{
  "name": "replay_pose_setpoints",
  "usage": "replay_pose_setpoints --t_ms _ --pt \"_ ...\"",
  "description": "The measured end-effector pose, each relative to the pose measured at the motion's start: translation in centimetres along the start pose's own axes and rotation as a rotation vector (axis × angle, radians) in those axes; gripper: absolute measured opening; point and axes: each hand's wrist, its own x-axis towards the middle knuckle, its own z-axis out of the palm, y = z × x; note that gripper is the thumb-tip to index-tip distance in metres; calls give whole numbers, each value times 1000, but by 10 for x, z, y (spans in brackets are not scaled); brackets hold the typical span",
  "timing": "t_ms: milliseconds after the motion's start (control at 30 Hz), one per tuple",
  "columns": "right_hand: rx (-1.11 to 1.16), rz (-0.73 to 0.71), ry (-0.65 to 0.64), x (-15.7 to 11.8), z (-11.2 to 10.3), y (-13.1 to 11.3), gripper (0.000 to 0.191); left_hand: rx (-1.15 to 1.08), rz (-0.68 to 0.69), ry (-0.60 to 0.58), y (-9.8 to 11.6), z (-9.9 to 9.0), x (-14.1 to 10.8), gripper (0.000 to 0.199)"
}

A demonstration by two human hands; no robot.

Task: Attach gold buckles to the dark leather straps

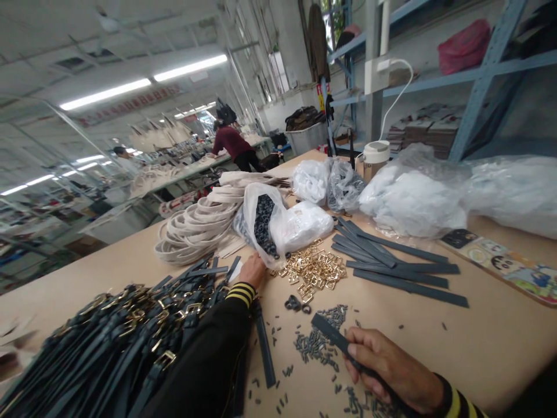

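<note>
My right hand (387, 366) grips a dark grey leather strap (333, 334) near its end, above a scatter of small dark metal pieces (315, 342) on the tan table (478, 342). My left hand (252, 271) rests beside a clear plastic bag of black rings (261, 223), and its fingers are partly hidden. Gold rectangular buckles (311, 270) lie in a heap to its right. A pile of buckled dark straps (130, 331) sits left of my left arm, and loose grey straps (391, 261) lie fanned at the right. Coiled cream webbing (195, 223) lies farther back.
Bags of white material (413, 197) line the table's far side, near a white-lidded kettle (375, 159) and a printed board (500, 264). Blue metal shelving (487, 87) stands at the right. Beyond the table's left edge, a person in a maroon top (230, 142) works at another bench.
</note>
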Motion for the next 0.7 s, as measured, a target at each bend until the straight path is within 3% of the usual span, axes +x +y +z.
replay_pose_setpoints --t_ms 133,267,433,567,700 --pt "18 -3 10 3 0 1 30 50 -21 8 2 -12 0 26" --pt "84 34 47 5 -2 -3 26 69 -12 41 5 -44 -22 17" --pt "105 -10 -23 -2 7 -19 27 -5 135 38 26 -76 -103 24" --pt "59 -21 -18 -9 29 -23 26 -332 281 41 57 -65 -178 31" --pt "-47 25 72 -16 54 -12 20 -682 267 -37 88 -52 -229 19"
